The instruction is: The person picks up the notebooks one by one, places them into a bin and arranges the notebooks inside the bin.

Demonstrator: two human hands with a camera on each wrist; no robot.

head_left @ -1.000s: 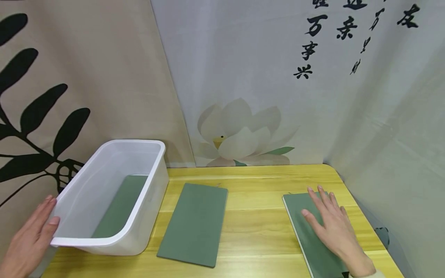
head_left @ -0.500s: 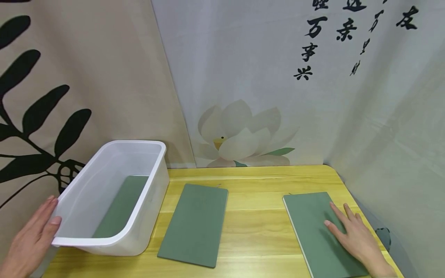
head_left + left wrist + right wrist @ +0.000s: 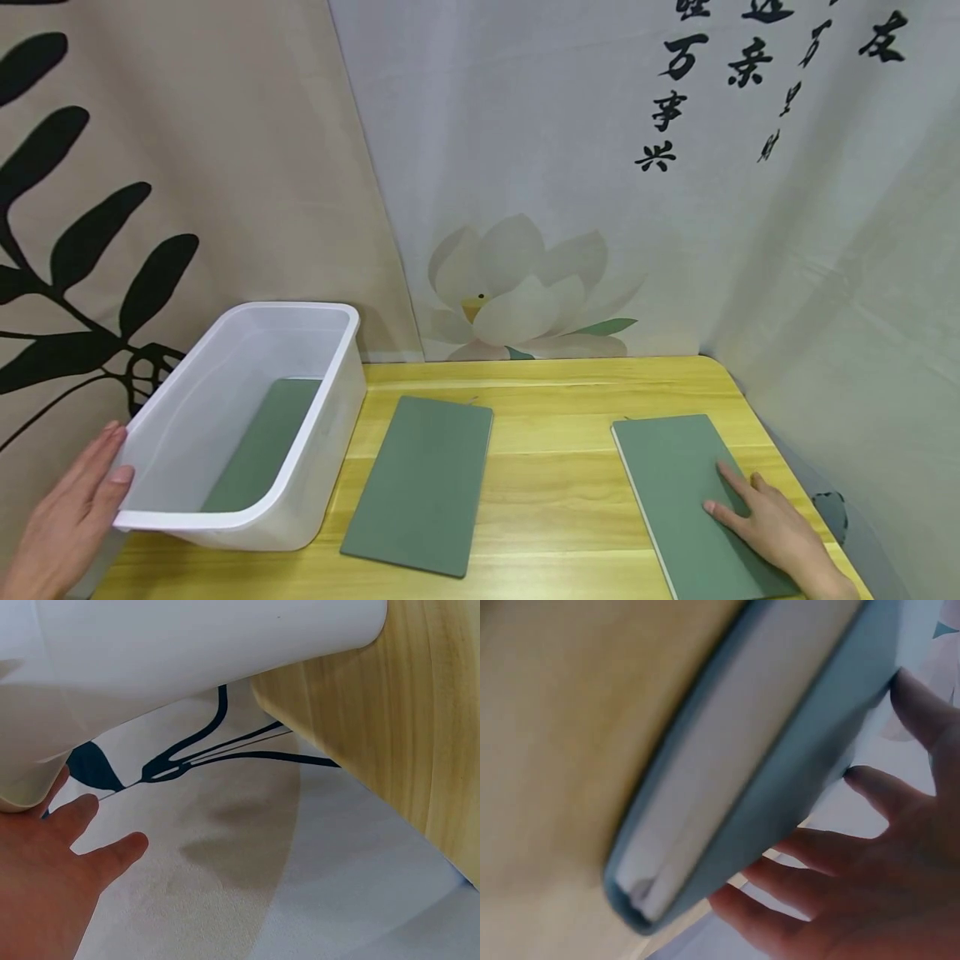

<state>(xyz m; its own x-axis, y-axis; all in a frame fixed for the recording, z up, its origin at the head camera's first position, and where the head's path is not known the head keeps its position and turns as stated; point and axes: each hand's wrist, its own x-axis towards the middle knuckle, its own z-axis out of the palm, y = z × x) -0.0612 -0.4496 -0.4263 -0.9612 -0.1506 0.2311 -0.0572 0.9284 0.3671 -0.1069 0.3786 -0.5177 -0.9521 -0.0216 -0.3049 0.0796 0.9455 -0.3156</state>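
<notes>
My left hand [image 3: 67, 517] lies against the near left corner of a white plastic bin [image 3: 322, 467], its fairly straight fingers along the outside below the rim. A green notebook [image 3: 258, 450] lies flat on the bin's floor. Right of the bin, a second green notebook [image 3: 420, 487] lies on the table. My right hand [image 3: 780, 529] touches a thick third green notebook [image 3: 667, 483] at the table's right side. Its thumb and index tip rest on the cover; the other fingers, spread in the right wrist view, meet the notebook's [image 3: 780, 780] edge. That notebook lies flat.
The wooden table [image 3: 562, 500] has a rounded far right corner. Printed cloth [image 3: 525, 167] with a lotus and black characters hangs behind it. Beige cloth [image 3: 247, 167] with dark leaves hangs behind the bin. In the left wrist view, the table's edge [image 3: 360, 727] shows beside the bin.
My right hand has slid right and nearer from the middle of the right notebook's cover to its right edge. The left hand and bin look still.
</notes>
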